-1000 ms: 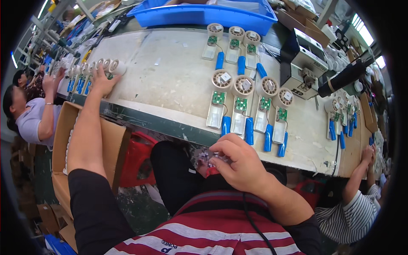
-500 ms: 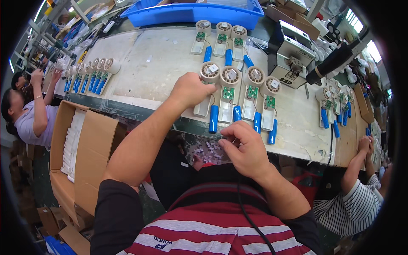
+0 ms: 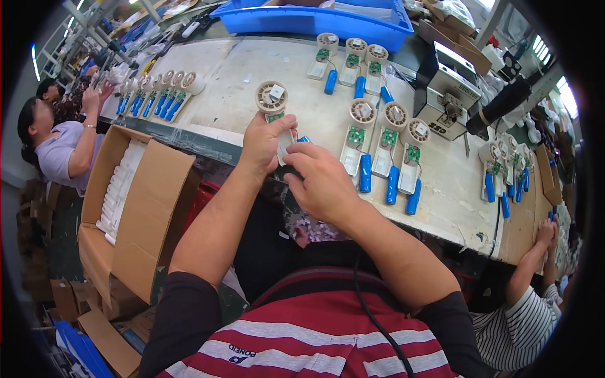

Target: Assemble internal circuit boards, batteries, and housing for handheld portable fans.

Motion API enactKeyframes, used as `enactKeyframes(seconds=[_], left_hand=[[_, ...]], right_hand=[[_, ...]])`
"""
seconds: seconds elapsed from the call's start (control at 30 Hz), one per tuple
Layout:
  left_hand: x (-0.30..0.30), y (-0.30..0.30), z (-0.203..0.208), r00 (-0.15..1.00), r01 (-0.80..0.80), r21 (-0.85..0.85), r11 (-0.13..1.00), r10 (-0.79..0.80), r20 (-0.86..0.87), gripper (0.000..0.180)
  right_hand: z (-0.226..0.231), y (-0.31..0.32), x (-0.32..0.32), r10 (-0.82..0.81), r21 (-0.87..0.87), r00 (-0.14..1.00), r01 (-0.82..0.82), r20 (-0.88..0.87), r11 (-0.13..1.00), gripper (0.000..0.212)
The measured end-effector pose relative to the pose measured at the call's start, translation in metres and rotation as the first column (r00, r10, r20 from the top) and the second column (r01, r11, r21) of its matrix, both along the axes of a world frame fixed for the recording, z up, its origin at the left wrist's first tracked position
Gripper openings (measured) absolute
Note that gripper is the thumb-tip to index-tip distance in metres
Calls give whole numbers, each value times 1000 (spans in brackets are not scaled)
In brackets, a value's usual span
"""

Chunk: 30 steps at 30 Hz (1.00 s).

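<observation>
Taking the seated worker as the middle of the dial, I see the held fan unit (image 3: 271,104) just short of twelve o'clock, near the front edge of the desk (image 3: 220,69), its round beige head (image 3: 262,96) pointing away. The left grip (image 3: 263,140) is wrapped closely round its white handle shell (image 3: 282,151), thumb across the green circuit board (image 3: 273,117). The right grip (image 3: 328,186) is curled at the shell's lower end, beside the blue battery cell (image 3: 304,139); whether it pinches anything I cannot tell. The row of finished-looking units (image 3: 167,77) at eleven has blue cells lying along the handles, so I'd judge those further on. Three nearer units (image 3: 395,115) at one, and three farther units (image 3: 356,47) just past twelve, lie open with cells out beside their shells; those seem left at an earlier stage, like the one in hand. At ten, a carton (image 3: 154,201) holds white plastic pieces (image 3: 123,183).
</observation>
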<state>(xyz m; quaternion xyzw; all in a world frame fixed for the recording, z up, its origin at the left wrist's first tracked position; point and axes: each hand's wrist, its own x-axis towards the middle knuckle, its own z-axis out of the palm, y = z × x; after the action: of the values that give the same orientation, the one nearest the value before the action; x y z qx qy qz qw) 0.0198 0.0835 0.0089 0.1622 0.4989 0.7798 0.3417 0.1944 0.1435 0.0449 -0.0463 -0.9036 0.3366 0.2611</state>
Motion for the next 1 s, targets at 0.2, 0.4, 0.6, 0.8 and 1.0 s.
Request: enactKeyframes(seconds=[0.2, 0.4, 0.6, 0.8, 1.0], left_hand=[[1, -15, -14, 993, 109, 268, 957, -118, 17, 29], [3, -15, -19, 990, 138, 267, 954, -127, -58, 33], [9, -12, -18, 994, 69, 264, 962, -44, -100, 35], [6, -14, -20, 996, 31, 308, 951, -5, -85, 34], [1, -17, -23, 994, 106, 366, 925, -88, -64, 36]], right_hand=[[-12, -8, -16, -22, 97, 996, 14, 84, 995, 18], [-10, -12, -25, -26, 99, 994, 15, 105, 995, 17], [-24, -19, -32, -87, 30, 996, 87, -11, 996, 14], [-14, -20, -24, -139, -51, 986, 144, 94, 988, 9], [-9, 1, -41, -190, 247, 982, 180, 16, 952, 10]])
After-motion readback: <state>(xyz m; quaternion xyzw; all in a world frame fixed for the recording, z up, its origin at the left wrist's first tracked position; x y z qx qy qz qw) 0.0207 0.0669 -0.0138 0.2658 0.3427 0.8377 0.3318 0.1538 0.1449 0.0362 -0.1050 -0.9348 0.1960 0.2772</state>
